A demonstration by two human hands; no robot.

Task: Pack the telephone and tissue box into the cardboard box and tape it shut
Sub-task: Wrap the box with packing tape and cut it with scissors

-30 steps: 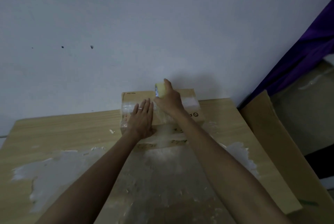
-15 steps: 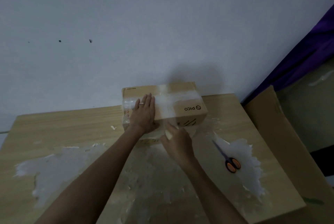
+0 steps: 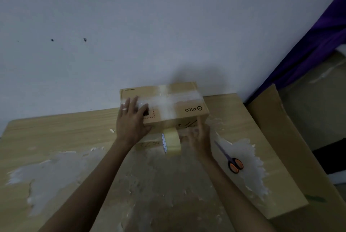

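Observation:
The closed cardboard box (image 3: 189, 109) stands at the far edge of the table against the wall, with clear tape crossing its lid both ways. My left hand (image 3: 132, 121) lies flat on the lid's left end, fingers straight. A yellowish tape roll (image 3: 171, 143) sits just in front of the box, below the strip that runs down the front face. My right hand (image 3: 198, 137) is blurred to the right of the roll, its fingers straight up against the front face and not holding the roll. The telephone and tissue box are not visible.
Orange-handled scissors (image 3: 232, 160) lie on the table (image 3: 56, 138) right of my right hand. Old tape residue covers much of the wooden top. A large flattened cardboard sheet (image 3: 292, 157) leans at the table's right edge, with purple cloth (image 3: 314, 44) behind it.
My right hand pulled the tape roll from the far top of the box down over its front, then let go of it and moved right. The left hand stayed on the lid.

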